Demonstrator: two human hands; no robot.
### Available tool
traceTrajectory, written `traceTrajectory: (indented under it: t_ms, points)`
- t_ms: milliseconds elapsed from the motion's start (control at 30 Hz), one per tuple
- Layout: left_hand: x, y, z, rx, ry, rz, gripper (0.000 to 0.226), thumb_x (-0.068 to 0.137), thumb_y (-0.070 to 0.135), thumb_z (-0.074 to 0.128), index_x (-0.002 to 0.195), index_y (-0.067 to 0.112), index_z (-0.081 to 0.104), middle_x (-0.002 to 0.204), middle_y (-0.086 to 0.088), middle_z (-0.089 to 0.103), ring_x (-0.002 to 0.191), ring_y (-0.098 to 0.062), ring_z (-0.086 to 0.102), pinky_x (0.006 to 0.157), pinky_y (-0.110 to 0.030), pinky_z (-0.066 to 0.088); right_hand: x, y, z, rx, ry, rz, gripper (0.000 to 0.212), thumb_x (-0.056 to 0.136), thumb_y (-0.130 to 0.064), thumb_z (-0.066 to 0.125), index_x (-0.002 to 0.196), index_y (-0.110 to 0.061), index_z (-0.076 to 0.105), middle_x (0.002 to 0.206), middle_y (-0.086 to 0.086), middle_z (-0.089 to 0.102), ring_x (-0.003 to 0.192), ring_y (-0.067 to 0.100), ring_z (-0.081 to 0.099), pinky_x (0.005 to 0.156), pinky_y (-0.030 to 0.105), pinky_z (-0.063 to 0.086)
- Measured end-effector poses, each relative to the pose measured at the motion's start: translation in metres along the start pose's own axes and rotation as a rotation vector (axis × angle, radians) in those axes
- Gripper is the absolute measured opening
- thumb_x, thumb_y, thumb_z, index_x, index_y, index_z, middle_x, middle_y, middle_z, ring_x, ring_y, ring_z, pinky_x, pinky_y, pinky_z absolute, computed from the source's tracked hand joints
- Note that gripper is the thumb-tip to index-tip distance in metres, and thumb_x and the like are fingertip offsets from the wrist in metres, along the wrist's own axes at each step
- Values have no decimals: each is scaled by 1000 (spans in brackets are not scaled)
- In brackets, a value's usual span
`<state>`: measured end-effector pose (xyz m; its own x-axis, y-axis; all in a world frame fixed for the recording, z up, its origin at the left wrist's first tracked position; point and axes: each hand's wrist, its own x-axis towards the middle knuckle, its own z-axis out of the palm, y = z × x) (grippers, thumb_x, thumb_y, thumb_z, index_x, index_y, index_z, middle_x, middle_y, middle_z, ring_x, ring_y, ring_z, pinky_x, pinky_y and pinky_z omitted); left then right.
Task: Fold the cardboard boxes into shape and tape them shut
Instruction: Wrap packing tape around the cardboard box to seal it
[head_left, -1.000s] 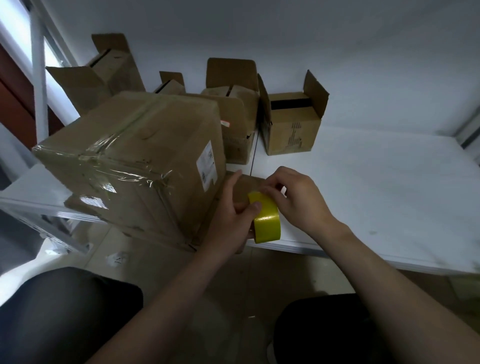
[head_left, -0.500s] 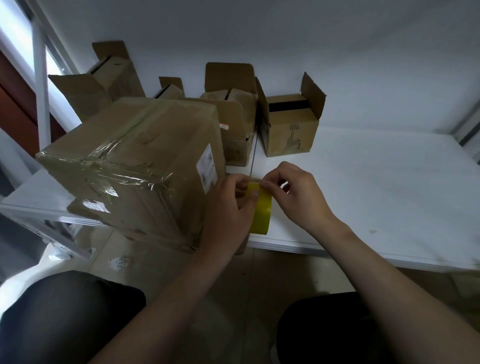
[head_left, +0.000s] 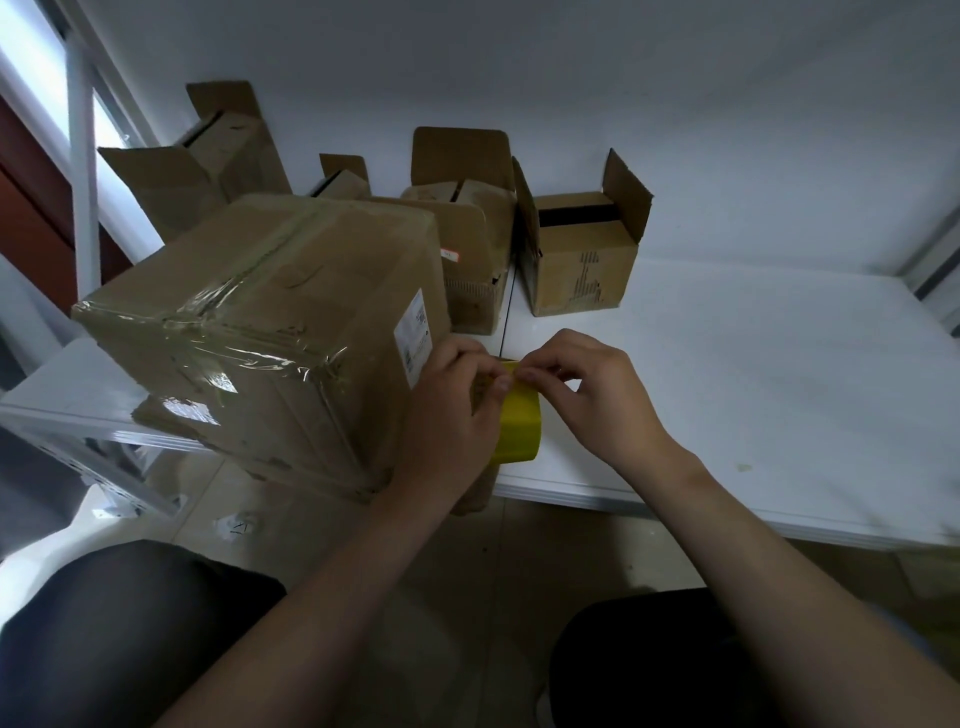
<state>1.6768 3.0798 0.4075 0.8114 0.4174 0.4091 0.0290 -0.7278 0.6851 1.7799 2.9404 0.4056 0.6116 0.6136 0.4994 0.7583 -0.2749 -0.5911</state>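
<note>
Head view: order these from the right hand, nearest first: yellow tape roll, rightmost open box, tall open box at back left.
1. yellow tape roll: pinched by the right hand, in front.
2. rightmost open box: behind the hand.
3. tall open box: far back left.

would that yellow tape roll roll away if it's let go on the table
The yellow tape roll is round and held on edge near the table front, so released it would probably roll. It seems stiff: the left hand grips it without visible denting. Its glossy face may slip under the right hand pinch.
</note>
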Motion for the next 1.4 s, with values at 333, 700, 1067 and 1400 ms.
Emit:
traceTrajectory:
  t_ms: [333, 700, 1067, 1400]
  points:
    - [-5, 4, 7, -228, -22, -233, 11, 102, 23, 56, 102, 14, 63, 111, 3, 54, 98, -2, 53, 77, -6, 37, 3, -9, 5, 87, 64, 194, 27, 88, -33, 75, 112, -36, 63, 85, -29, 65, 78, -2, 66, 75, 11, 54]
    - [-10, 4, 4, -293, 18, -224, 8, 97, 27, 65, 103, 23, 62, 111, 6, 54, 99, 3, 54, 78, -2, 40, 1, 0, -4, 165, -94, 101, 11, 91, -14, 73, 97, -18, 81, 99, -7, 70, 95, 7, 64, 71, 10, 45]
    - [-5, 28, -4, -577, -152, -492, 54, 86, 31, 75, 132, 43, 49, 119, 16, 58, 100, -2, 57, 64, -21, 47, -9, -16, -16, 477, 156, 494, 8, 82, -19, 83, 81, -26, 78, 87, -10, 75, 83, 6, 68, 68, 19, 52]
    - [-22, 57, -81, -608, -31, -366, 35, 81, 42, 81, 103, 35, 54, 110, 8, 68, 92, -8, 68, 51, -10, 46, -16, -111, -27, 667, 314, 403, 9, 89, -16, 74, 84, -23, 76, 87, 0, 75, 82, 14, 70, 69, 31, 58]
